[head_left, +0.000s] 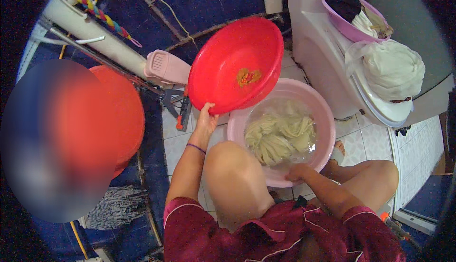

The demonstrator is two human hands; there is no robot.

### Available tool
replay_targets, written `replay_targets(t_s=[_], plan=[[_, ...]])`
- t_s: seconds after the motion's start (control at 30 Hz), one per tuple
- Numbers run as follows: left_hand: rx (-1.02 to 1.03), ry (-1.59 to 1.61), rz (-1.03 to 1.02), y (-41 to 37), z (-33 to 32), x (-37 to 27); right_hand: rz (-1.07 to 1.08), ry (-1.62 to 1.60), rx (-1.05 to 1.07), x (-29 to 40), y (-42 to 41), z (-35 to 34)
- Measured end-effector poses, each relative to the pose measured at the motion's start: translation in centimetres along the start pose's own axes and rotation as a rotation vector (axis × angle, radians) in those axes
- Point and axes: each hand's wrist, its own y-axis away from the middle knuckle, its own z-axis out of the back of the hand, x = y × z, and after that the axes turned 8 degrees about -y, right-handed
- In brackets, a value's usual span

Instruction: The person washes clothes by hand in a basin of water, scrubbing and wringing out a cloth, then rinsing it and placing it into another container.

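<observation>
My left hand (207, 117) grips the near rim of a red plastic basin (221, 62), which is tilted with its inside towards me. An orange and yellow printed mark shows on the basin's bottom. A pink plastic basin (236, 126) sits on the floor between my legs, partly below the red one. In it, a pale yellowish-green wet cloth (274, 137) lies bunched in cloudy water. My right hand (299, 174) is closed over the near rim of the pink basin, its fingers partly hidden from view.
To the right, a white toilet (320, 59) bears a bundle of white cloth (393, 69) and a pinkish-purple basin (336, 23) of clothes. At left are a red-orange round tub (130, 119), partly blurred, a mop head (115, 208), a pink plastic container (165, 66) and pipes along the wall.
</observation>
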Motion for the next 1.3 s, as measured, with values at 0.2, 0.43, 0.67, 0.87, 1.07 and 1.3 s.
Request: replay_targets(t_s=[0.2, 0.43, 0.67, 0.87, 1.07, 1.3], plan=[[-0.092, 0.015, -0.027, -3.7, -3.5, -0.6, 0.005, 0.033, 0.235, 0.5, 0.0, 1.1], [-0.206, -0.165, -0.079, -8.7, -3.3, 2.9, 0.085, 0.192, 0.354, -6.0, -2.6, -7.1], [-0.201, -0.105, -0.213, -14.5, -2.7, 6.3, 0.331, -0.077, -0.17, -6.1, -2.0, -7.6], [-0.407, 0.018, -0.367, -17.8, 3.6, 6.1, 0.122, 0.139, 0.351, -6.6, -2.8, -7.8], [-0.146, -1.449, -0.617, -13.8, 4.5, 9.0, 0.175, 0.155, 0.397, -6.2, -3.2, -5.3], [0.366, -1.601, -0.678, -6.8, -1.5, 1.1, 0.259, 0.296, 0.04, 4.5, 8.1, 10.6]])
